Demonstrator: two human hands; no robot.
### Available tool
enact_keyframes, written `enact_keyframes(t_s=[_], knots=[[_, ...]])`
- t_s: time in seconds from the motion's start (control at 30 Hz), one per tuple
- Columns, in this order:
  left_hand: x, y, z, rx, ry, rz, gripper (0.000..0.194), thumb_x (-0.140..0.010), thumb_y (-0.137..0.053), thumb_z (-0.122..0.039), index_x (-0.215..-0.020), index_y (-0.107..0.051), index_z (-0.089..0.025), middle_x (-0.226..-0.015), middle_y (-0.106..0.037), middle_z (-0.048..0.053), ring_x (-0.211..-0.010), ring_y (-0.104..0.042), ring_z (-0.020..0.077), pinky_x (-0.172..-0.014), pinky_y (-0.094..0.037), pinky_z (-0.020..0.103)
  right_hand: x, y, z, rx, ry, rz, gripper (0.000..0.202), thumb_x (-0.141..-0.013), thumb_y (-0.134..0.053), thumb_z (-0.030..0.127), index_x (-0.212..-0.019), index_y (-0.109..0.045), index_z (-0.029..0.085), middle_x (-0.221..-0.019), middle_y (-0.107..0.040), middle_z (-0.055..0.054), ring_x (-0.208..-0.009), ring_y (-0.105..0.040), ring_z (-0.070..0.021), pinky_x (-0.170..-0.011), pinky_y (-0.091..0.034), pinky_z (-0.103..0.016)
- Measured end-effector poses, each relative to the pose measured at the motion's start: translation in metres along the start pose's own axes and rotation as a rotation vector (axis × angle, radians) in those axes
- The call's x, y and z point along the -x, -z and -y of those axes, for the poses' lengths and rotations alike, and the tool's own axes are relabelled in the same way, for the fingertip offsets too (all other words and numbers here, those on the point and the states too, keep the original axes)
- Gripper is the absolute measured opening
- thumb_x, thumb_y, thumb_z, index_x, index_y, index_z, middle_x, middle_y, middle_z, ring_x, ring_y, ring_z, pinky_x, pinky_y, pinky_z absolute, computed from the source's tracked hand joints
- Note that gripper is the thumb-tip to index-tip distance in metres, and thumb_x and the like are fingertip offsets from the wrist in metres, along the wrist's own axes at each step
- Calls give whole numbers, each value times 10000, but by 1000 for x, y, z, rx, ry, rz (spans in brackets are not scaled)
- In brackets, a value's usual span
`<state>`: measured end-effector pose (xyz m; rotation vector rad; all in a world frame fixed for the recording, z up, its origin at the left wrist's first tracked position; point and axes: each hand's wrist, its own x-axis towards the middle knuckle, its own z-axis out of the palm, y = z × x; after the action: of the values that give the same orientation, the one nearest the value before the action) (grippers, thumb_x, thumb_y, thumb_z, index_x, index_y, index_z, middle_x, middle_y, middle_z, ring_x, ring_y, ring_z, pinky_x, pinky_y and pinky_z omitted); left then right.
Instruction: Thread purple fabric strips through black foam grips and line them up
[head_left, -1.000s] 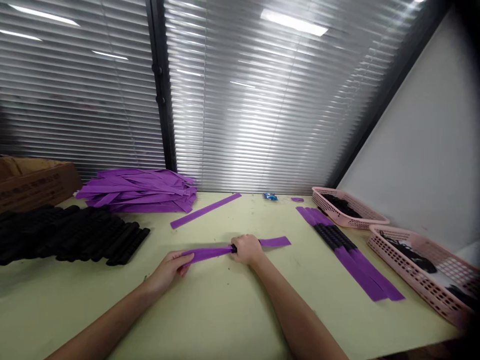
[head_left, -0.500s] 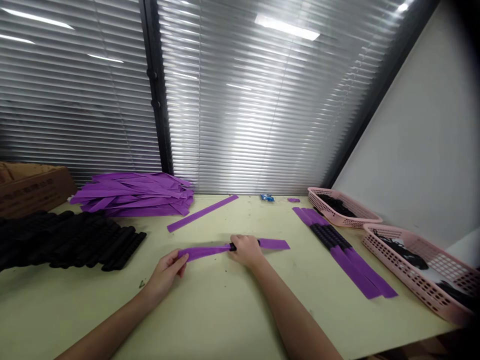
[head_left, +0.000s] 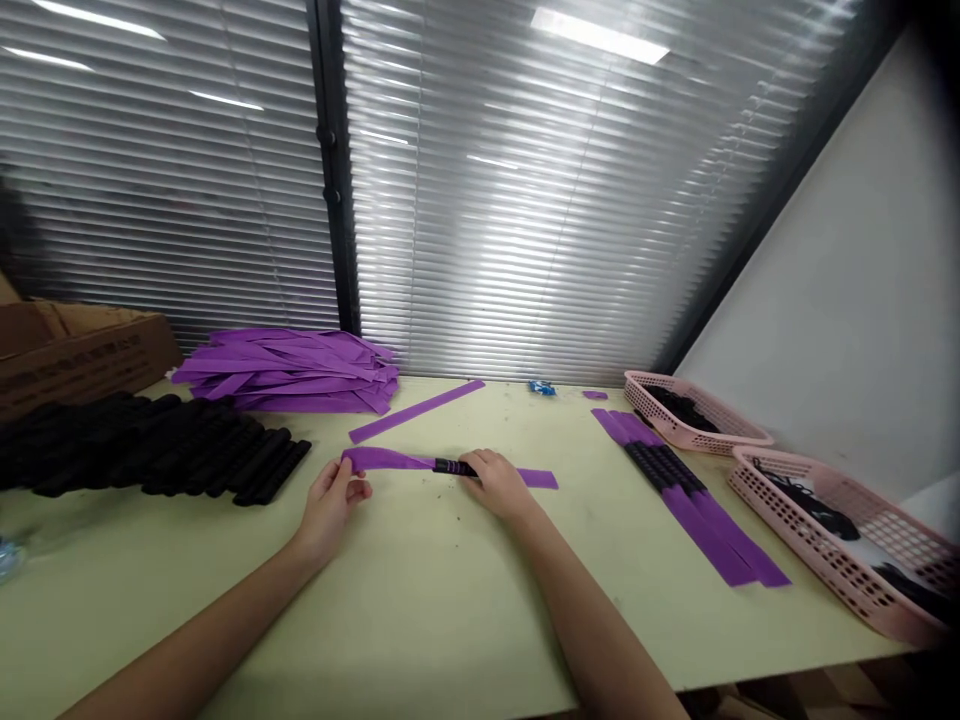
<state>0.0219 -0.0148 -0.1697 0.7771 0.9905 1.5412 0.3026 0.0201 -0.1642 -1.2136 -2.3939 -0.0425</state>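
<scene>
Held purple strap (head_left: 390, 459) has moved nearer the loose strip (head_left: 417, 412).

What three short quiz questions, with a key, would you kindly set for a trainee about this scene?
1. Multiple choice: what is the left hand holding?
a) A cardboard box
b) One end of a purple strip
c) A blue packet

2. True or false: the pink baskets stand to the left of both hands.

3. Fill in the colour: the right hand covers part of a ____ sleeve.

Key:
1. b
2. False; the pink baskets stand to the right of them.
3. black
</scene>
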Motion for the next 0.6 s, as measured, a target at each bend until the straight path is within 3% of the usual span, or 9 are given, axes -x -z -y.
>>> enact_keyframes(t_s=[0.23, 0.47, 0.6], knots=[[14, -20, 4, 12, 192, 158, 431, -592, -846, -384, -848, -595, -146, -935, -665, 45, -760, -671, 162, -820, -550, 336, -3, -7, 26, -56, 53, -156, 199, -898, -564, 324, -1052, -609, 206, -991, -651, -72, -896, -577, -206, -795, -461, -325], [14, -40, 14, 131, 231, 22, 218, -734, -759, -260, -803, -604, -124, -754, -673, 43, -677, -656, 131, -794, -565, 319, -2, -10, 45, 19, 93, -133, 288, -919, -509, 423, -1108, -614, 233, -1042, -641, -62, -910, -573, -181, -813, -437, -286], [16, -38, 17, 118, 202, 58, 152, -761, -722, -187, -843, -603, -141, -838, -675, 38, -749, -661, 133, -802, -557, 305, 0, -10, 39, 116, 38, -45, 383, -922, -456, 492, -1120, -615, 206, -998, -659, -85, -917, -556, -208, -802, -413, -307]])
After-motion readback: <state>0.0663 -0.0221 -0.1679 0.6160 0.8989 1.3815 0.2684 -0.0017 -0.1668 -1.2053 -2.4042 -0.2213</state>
